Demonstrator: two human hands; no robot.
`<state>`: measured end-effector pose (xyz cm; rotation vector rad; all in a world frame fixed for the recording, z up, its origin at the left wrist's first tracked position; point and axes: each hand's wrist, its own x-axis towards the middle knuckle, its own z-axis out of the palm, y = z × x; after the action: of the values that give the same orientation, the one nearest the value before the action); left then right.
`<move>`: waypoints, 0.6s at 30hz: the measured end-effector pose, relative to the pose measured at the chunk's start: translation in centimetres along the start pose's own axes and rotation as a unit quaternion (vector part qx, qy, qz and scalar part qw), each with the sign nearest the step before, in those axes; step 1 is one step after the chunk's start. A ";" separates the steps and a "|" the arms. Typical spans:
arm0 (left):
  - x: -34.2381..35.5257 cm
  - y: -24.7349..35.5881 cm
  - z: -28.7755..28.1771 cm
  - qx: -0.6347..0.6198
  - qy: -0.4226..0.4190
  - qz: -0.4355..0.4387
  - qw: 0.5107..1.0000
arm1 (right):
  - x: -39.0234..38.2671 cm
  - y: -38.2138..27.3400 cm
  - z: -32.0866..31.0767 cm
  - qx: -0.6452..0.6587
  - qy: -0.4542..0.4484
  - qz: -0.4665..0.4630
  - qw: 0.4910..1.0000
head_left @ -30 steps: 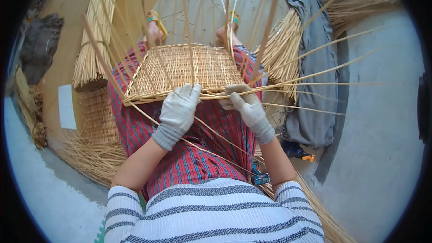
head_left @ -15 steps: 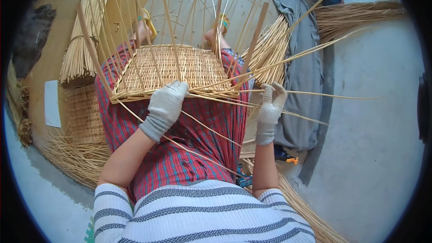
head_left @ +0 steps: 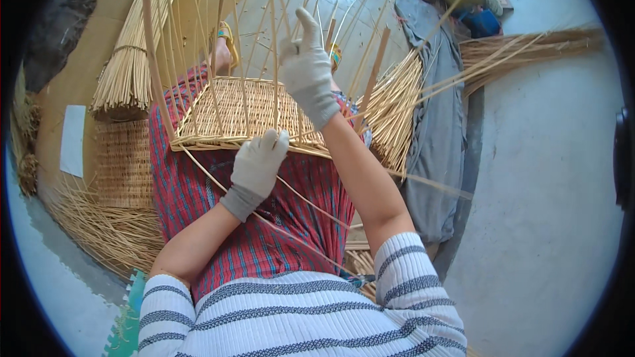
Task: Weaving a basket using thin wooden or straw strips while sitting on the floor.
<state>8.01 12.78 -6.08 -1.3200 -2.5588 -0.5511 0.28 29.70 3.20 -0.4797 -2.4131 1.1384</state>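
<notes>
A woven wicker basket base (head_left: 221,109) rests across my lap, with thin upright rods (head_left: 241,59) and thicker wooden stakes (head_left: 153,59) rising around it. At its near edge my left hand (head_left: 259,162), in a white glove, has its fingers closed on the woven edge. My gloved right hand (head_left: 307,69) is raised above the right part of the base, among the uprights. One digit points up while the other fingers curl in; whatever they hold is hidden. A long loose rod (head_left: 205,170) trails from the near left corner across my red checked cloth.
Bundles of rods lie at the far left (head_left: 126,73), near left (head_left: 106,231), right (head_left: 393,112) and far right (head_left: 522,53). A grey cloth (head_left: 433,139) is spread on the right. Another woven panel (head_left: 122,158) lies left beside a white sheet (head_left: 73,140).
My right hand has moved from the right of the basket up and left, over the base. My left hand stays at the near edge, slightly lower and further right.
</notes>
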 end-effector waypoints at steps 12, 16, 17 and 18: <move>0.7 2.8 3.8 -0.224 -0.078 -0.038 0.971 | 3.3 7.1 2.4 0.029 0.032 0.052 0.998; 1.1 2.5 2.0 -0.257 -0.099 -0.053 0.960 | 0.9 4.8 1.1 0.197 -0.019 0.035 0.980; 0.8 2.1 2.2 -0.260 -0.074 -0.066 0.961 | -1.1 3.4 0.2 0.250 -0.026 0.026 0.968; 1.1 2.1 2.4 -0.264 -0.043 -0.075 0.961 | -3.2 3.2 -2.1 0.200 -0.057 0.003 0.978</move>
<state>9.04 15.68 -7.36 -1.3160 -2.7044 -1.3058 4.51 31.46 1.19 -0.2950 -2.1894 1.6440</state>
